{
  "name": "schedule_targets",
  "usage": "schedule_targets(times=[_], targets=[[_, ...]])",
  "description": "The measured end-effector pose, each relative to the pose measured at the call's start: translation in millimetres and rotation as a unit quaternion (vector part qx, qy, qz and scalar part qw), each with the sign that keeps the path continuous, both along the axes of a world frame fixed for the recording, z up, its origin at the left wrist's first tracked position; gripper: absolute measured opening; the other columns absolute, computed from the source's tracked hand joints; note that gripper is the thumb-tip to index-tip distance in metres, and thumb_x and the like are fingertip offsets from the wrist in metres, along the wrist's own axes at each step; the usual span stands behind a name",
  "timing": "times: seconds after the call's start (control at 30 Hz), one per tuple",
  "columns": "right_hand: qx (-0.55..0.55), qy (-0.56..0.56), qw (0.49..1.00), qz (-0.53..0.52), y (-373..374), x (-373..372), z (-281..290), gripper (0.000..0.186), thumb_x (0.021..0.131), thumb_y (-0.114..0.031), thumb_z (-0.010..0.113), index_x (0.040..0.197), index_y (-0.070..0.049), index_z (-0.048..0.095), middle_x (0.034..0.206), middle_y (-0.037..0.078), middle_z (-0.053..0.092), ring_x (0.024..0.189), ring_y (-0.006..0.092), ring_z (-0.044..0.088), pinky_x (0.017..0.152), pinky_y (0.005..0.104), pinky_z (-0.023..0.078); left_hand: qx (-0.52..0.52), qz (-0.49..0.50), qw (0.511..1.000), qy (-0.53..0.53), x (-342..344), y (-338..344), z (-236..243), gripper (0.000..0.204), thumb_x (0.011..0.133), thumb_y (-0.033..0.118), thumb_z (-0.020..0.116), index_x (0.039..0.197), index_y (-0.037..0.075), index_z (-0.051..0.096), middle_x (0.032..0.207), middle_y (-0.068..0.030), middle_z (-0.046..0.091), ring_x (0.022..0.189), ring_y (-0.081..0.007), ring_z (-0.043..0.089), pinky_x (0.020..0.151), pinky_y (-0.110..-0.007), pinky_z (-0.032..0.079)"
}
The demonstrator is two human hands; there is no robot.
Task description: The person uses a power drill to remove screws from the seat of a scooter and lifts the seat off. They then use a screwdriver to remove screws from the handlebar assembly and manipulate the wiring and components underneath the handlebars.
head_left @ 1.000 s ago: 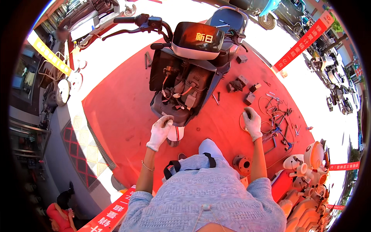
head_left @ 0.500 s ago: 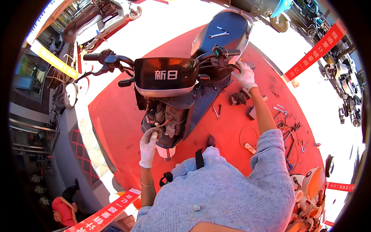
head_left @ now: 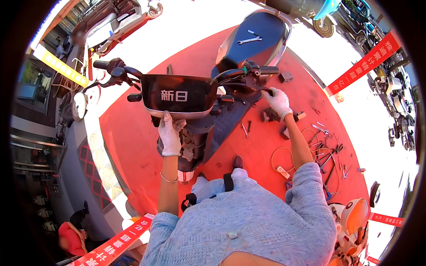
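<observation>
An electric scooter faces me, with a glossy black front panel (head_left: 178, 94) below its handlebar. My left hand (head_left: 170, 136), in a white glove, is at the panel's silver lower edge, its thumb on the front and its fingers curled by the rim. Under it the scooter's front body (head_left: 191, 144) is uncovered, with dark parts and wiring partly in shadow. To the right, my gloved right hand (head_left: 279, 104) is closed around the end of the brake lever (head_left: 255, 89). A combination wrench (head_left: 250, 40) lies on the black seat (head_left: 256, 29).
Several wrenches and other hand tools (head_left: 328, 155) lie scattered on the red mat (head_left: 137, 164) at right, near a looped cable (head_left: 277, 153). A dark block (head_left: 285, 77) sits beyond my right hand. Other scooters (head_left: 355, 221) stand around; a person in red (head_left: 72, 238) is at lower left.
My left hand has risen from the uncovered front body to the panel's lower edge. The panel and handlebar have shifted left and slightly down. My right hand, still on the lever, has moved down.
</observation>
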State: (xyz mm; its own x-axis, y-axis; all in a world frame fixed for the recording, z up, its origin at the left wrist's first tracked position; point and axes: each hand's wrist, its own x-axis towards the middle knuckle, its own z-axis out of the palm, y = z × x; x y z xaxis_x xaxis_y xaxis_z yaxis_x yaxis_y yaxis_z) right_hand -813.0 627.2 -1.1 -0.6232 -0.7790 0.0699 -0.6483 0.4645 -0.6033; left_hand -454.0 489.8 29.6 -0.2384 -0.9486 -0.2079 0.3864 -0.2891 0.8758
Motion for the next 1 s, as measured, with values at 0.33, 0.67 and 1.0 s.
schedule_targets(times=[0.33, 0.67, 1.0], targets=[[0.117, -0.007, 0.989, -0.086, 53.7, 91.6, 78.1, 0.039, 0.088, -0.041, 0.054, 0.08, -0.004, 0.064, 0.067, 0.012, 0.064, 0.072, 0.03, 0.064, 0.069, 0.0396, 0.047, 0.05, -0.12, 0.991, 0.023, 35.1, -54.3, 4.0, 0.023, 0.095, 0.031, 0.055, 0.083, 0.015, 0.044, 0.059, 0.0068, 0.029, 0.047, -0.0054, 0.022, 0.045, -0.019, 0.019], [0.124, -0.059, 0.983, -0.119, 75.1, 256.9, 145.8, 0.032, 0.09, -0.032, 0.054, 0.082, -0.002, 0.057, 0.065, 0.015, 0.059, 0.067, 0.0348, 0.06, 0.061, 0.0438, 0.045, 0.26, -0.157, 0.936, 0.178, 58.1, -158.4, 8.6, 0.025, 0.089, 0.028, 0.063, 0.074, 0.016, 0.047, 0.058, 0.0072, 0.028, 0.044, -0.0063, 0.02, 0.044, -0.019, 0.02], [-0.127, -0.111, 0.963, -0.21, 98.4, 246.3, 99.0, 0.029, 0.088, -0.027, 0.06, 0.098, 0.0, 0.058, 0.06, 0.001, 0.051, 0.049, 0.0076, 0.045, 0.046, 0.0279, 0.037, 0.218, -0.196, 0.952, 0.088, 55.3, -142.5, 10.9, 0.025, 0.089, 0.038, 0.058, 0.08, 0.018, 0.046, 0.061, 0.0054, 0.027, 0.048, -0.0068, 0.021, 0.046, -0.02, 0.022]])
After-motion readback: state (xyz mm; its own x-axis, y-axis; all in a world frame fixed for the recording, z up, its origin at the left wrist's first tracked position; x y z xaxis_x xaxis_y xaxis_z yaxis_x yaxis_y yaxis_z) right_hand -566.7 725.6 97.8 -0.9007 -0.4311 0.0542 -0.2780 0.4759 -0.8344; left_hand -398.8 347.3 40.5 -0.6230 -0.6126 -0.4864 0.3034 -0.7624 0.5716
